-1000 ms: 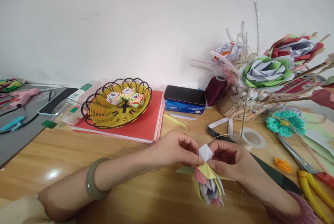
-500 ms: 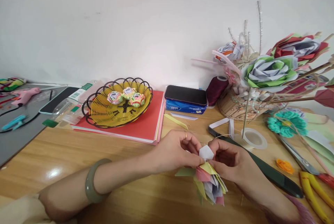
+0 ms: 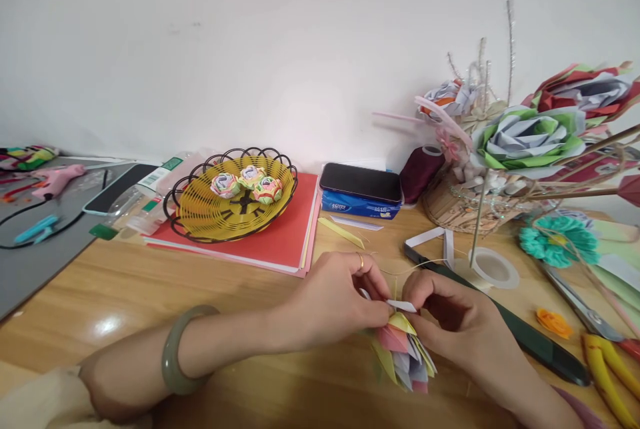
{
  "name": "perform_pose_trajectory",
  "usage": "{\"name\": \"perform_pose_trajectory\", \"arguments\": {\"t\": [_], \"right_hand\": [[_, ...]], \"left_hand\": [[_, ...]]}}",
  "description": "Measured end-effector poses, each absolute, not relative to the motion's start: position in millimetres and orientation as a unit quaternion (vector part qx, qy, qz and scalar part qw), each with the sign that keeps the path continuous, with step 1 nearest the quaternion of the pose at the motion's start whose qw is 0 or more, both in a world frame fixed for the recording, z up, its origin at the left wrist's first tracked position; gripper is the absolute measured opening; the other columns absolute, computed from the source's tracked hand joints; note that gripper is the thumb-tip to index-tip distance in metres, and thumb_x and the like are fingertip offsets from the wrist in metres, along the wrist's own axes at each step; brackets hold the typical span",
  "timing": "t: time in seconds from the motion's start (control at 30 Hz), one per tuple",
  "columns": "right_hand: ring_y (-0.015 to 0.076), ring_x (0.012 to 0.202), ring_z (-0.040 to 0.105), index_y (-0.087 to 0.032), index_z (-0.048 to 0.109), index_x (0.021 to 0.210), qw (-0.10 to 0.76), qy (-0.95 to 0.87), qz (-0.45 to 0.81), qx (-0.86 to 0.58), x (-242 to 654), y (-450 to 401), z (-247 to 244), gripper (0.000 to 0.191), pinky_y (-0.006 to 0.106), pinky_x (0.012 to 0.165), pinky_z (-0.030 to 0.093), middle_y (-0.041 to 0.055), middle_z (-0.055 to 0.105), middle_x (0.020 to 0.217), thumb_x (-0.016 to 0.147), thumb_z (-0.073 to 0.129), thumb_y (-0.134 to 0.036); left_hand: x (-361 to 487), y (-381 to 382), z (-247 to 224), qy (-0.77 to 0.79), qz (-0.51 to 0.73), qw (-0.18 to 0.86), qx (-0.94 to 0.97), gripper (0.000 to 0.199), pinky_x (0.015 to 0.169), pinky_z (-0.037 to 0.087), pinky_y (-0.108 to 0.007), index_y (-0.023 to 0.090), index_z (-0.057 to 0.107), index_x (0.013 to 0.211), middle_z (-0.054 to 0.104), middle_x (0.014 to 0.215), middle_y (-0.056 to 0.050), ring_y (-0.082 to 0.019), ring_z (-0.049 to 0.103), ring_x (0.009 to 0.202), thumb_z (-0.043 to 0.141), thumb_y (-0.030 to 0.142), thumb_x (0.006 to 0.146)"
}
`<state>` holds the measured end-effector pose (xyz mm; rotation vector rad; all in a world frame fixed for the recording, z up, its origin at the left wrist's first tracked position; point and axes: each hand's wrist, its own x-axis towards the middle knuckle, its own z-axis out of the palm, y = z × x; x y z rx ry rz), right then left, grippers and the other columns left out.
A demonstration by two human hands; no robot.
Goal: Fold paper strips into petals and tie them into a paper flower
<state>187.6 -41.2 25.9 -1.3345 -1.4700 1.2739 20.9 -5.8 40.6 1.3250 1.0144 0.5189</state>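
Between my hands hangs a folded paper flower [image 3: 406, 356] in yellow, pink, white and pale green, below a small white paper piece [image 3: 401, 306]. My left hand [image 3: 353, 296] is closed, its thumb and fingers pinching the white piece from the left. From the other side my right hand [image 3: 445, 302] pinches the right end of it, just above the flower. A thin thread [image 3: 396, 286] rises from the white piece and runs toward a spool [image 3: 493, 269]. My fingers hide part of the folds.
A yellow woven basket [image 3: 225, 219] with paper balls rests on red paper [image 3: 295, 242]. A phone [image 3: 360, 180] lies on a blue packet [image 3: 361, 204]. To the right are a green-handled cutter [image 3: 530, 329], scissors [image 3: 593, 319], yellow-handled pliers [image 3: 607, 372] and a vase [image 3: 450, 206] of paper flowers.
The white paper piece has tipped from facing me to nearly edge-on, and my fingers have shifted around it. The flower stays below my hands. The whole view has slid slightly.
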Motion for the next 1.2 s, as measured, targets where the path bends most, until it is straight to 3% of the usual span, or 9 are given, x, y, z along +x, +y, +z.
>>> {"name": "perform_pose_trajectory", "arguments": {"t": [0.2, 0.33, 0.5, 0.6, 0.7, 0.83, 0.97, 1.07, 1.2], "right_hand": [[0.0139, 0.061, 0.054, -0.020, 0.056, 0.066, 0.398, -0.653, 0.424, -0.486, 193.1, -41.6, 23.2, 0.011, 0.025, 0.056, 0.044, 0.0010, 0.057, 0.065, 0.076, 0.057, -0.025], [0.0152, 0.065, 0.058, -0.022, 0.059, 0.073, 0.431, -0.691, 0.375, -0.442, 195.3, -41.3, 21.1, 0.004, 0.026, 0.060, 0.047, 0.0015, 0.062, 0.069, 0.077, 0.058, -0.022], [0.0145, 0.070, 0.059, -0.025, 0.059, 0.082, 0.468, -0.709, 0.311, -0.426, 199.0, -39.9, 16.5, 0.010, 0.023, 0.061, 0.048, 0.0005, 0.063, 0.075, 0.079, 0.056, -0.016], [0.0146, 0.074, 0.058, -0.026, 0.057, 0.085, 0.485, -0.718, 0.272, -0.418, 200.4, -39.9, 14.9, 0.016, 0.024, 0.063, 0.047, 0.0005, 0.061, 0.077, 0.079, 0.054, -0.011], [0.0155, 0.075, 0.057, -0.026, 0.056, 0.087, 0.478, -0.745, 0.246, -0.395, 200.9, -40.8, 15.7, 0.022, 0.026, 0.065, 0.046, 0.0017, 0.060, 0.080, 0.079, 0.050, -0.006], [0.0160, 0.075, 0.059, -0.026, 0.056, 0.088, 0.462, -0.768, 0.234, -0.377, 200.9, -41.6, 17.4, 0.024, 0.027, 0.065, 0.047, 0.0020, 0.060, 0.080, 0.079, 0.048, -0.005], [0.0175, 0.082, 0.057, -0.026, 0.057, 0.085, 0.443, -0.769, 0.198, -0.416, 200.3, -40.8, 16.8, 0.019, 0.029, 0.069, 0.046, 0.0035, 0.058, 0.090, 0.079, 0.050, -0.009], [0.0195, 0.092, 0.052, -0.026, 0.055, 0.090, 0.474, -0.723, 0.155, -0.478, 200.3, -41.0, 17.8, 0.016, 0.032, 0.078, 0.042, 0.0043, 0.053, 0.097, 0.077, 0.056, -0.015], [0.0152, 0.074, 0.052, -0.024, 0.053, 0.085, 0.486, -0.649, 0.199, -0.550, 199.6, -43.3, 24.5, 0.005, 0.026, 0.063, 0.043, 0.0008, 0.052, 0.080, 0.080, 0.053, -0.025]], "left_hand": [[20.8, -13.4, 39.1, 0.411, 0.314, 0.552, 0.654, 0.007, 0.048, 0.038, -0.016, 0.015, 0.053, 0.059, 0.052, 0.064, 0.002, -0.007, 0.049, 0.056, 0.056, 0.009, 0.061], [21.2, -14.5, 38.8, 0.336, 0.393, 0.502, 0.693, 0.012, 0.051, 0.043, -0.018, 0.014, 0.061, 0.061, 0.052, 0.069, 0.000, -0.007, 0.050, 0.058, 0.054, 0.004, 0.062], [17.7, -10.0, 44.2, 0.257, 0.389, 0.586, 0.662, 0.013, 0.070, 0.048, -0.027, 0.014, 0.069, 0.070, 0.058, 0.087, -0.006, -0.012, 0.058, 0.073, 0.056, 0.011, 0.070], [17.0, -4.7, 44.4, 0.280, 0.401, 0.660, 0.570, 0.015, 0.074, 0.046, -0.027, 0.018, 0.068, 0.081, 0.060, 0.097, -0.005, -0.014, 0.057, 0.081, 0.056, 0.020, 0.073], [19.2, -0.2, 42.1, 0.334, 0.363, 0.721, 0.486, 0.028, 0.068, 0.044, -0.024, 0.016, 0.064, 0.095, 0.062, 0.094, -0.006, -0.013, 0.056, 0.076, 0.059, 0.032, 0.072], [22.4, 0.9, 40.3, 0.331, 0.307, 0.758, 0.471, 0.036, 0.063, 0.040, -0.023, 0.011, 0.065, 0.081, 0.060, 0.073, -0.004, -0.011, 0.053, 0.066, 0.058, 0.043, 0.069], [23.5, -1.7, 37.5, 0.349, 0.318, 0.715, 0.516, 0.016, 0.064, 0.042, -0.024, 0.012, 0.060, 0.068, 0.058, 0.069, -0.001, -0.011, 0.054, 0.065, 0.068, 0.024, 0.061], [23.5, -3.3, 34.2, 0.321, 0.376, 0.687, 0.532, 0.013, 0.062, 0.046, -0.027, 0.014, 0.056, 0.067, 0.058, 0.070, -0.001, -0.012, 0.057, 0.063, 0.066, 0.022, 0.065], [21.3, -3.0, 30.9, 0.285, 0.502, 0.510, 0.638, 0.007, 0.069, 0.047, -0.029, 0.014, 0.058, 0.066, 0.061, 0.074, -0.004, -0.014, 0.059, 0.074, 0.065, 0.016, 0.068]]}}
